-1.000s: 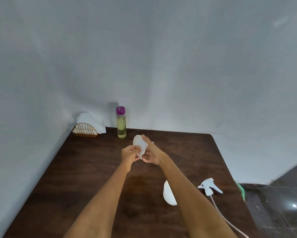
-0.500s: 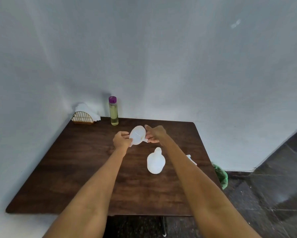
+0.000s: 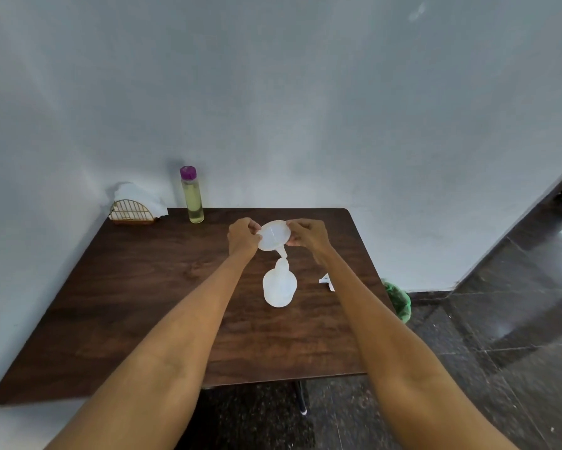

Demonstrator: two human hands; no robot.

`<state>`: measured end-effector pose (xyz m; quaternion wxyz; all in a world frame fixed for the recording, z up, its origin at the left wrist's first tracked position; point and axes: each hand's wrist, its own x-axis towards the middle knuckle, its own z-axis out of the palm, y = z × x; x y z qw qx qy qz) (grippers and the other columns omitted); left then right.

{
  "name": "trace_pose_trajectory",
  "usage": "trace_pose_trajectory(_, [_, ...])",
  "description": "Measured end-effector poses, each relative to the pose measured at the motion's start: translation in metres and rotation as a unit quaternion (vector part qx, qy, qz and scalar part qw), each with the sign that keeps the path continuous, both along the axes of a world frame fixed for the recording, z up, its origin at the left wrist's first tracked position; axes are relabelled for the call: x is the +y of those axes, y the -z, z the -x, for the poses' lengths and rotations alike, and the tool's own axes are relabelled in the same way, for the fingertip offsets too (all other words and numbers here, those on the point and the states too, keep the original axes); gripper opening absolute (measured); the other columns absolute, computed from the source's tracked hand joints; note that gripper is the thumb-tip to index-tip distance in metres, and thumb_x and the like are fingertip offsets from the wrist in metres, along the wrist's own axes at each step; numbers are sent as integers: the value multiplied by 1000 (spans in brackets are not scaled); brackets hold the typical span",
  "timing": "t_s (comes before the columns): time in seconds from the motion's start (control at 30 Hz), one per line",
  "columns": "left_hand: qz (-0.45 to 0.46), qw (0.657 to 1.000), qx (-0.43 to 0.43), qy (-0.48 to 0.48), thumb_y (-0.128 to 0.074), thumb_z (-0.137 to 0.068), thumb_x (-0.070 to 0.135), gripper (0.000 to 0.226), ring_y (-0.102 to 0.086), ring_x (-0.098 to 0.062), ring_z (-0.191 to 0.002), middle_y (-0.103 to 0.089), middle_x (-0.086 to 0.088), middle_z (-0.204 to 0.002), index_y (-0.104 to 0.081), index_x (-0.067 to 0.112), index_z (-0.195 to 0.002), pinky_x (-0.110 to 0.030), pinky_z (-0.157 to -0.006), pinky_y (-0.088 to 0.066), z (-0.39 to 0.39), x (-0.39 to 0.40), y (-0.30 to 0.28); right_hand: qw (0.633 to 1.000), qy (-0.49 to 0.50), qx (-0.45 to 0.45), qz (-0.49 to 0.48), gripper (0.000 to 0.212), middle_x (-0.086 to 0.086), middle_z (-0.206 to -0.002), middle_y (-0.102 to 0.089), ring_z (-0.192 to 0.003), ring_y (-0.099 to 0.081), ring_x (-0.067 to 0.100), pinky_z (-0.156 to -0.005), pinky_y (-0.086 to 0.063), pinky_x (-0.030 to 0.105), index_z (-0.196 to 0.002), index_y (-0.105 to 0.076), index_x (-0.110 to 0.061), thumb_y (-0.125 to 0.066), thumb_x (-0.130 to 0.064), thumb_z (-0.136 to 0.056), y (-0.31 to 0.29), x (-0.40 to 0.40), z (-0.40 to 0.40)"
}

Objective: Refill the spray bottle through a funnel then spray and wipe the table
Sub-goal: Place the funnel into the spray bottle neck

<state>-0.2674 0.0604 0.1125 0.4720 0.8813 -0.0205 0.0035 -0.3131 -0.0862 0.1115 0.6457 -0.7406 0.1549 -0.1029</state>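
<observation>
A translucent white funnel (image 3: 273, 236) hangs over the dark wooden table (image 3: 143, 287). My left hand (image 3: 242, 238) pinches its left rim and my right hand (image 3: 308, 237) pinches its right rim. Its spout points down, just above the neck of the white spray bottle (image 3: 279, 285), which stands open without its head. The white spray head (image 3: 327, 281) lies on the table to the right, partly hidden behind my right forearm. A tall clear bottle of yellowish liquid with a purple cap (image 3: 191, 194) stands at the back by the wall.
A wire napkin holder with white napkins (image 3: 133, 209) sits in the back left corner. A green bag (image 3: 398, 300) lies on the dark tiled floor past the table's right edge. Walls close the back and left sides.
Both hands have turned the funnel mouth-up and brought it toward me, over the bottle's neck. The camera has pulled back, so more of the table shows.
</observation>
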Motion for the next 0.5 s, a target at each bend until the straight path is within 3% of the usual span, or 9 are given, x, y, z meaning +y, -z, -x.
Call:
trace_pose_trajectory(0.13, [70,997,20,14,-67,-83,4,20,-60,-17,-88,-67,-15,-106,-66,1,-103,-26,-80,-53,-4,-7,3,998,43,10,39,19,20,-104,-68,-77,-66,21,-58,-58,18,-102,-69,6,-62,-1,-86,11,-12,3])
trace_pose_trajectory(0.3, [176,977,120,-13,-62,-86,-1,23,-61,-18,-90,-64,-18,-113,-64,-2,-109,-25,-80,-54,2,-12,13,994,90,6,69,18,18,-104,-69,-85,-66,24,-68,-59,29,-101,-70,4,-61,-1,-86,27,-18,4])
trace_pose_trajectory(0.43, [213,966,145,-28,-64,-85,0,22,-64,-21,-95,-64,-17,-113,-65,-2,-107,-27,-83,-55,7,-11,20,992,89,-2,92,18,16,-104,-69,-86,-65,21,-58,-54,14,-102,-70,2,-62,-3,-86,32,-19,4])
trace_pose_trajectory(0.5, [214,964,151,-38,-64,-85,0,19,-65,-23,-96,-65,-17,-111,-66,-2,-104,-26,-80,-55,7,-11,22,991,86,2,99,18,15,-104,-69,-84,-64,19,-59,-54,15,-102,-70,1,-62,-4,-86,35,-17,2])
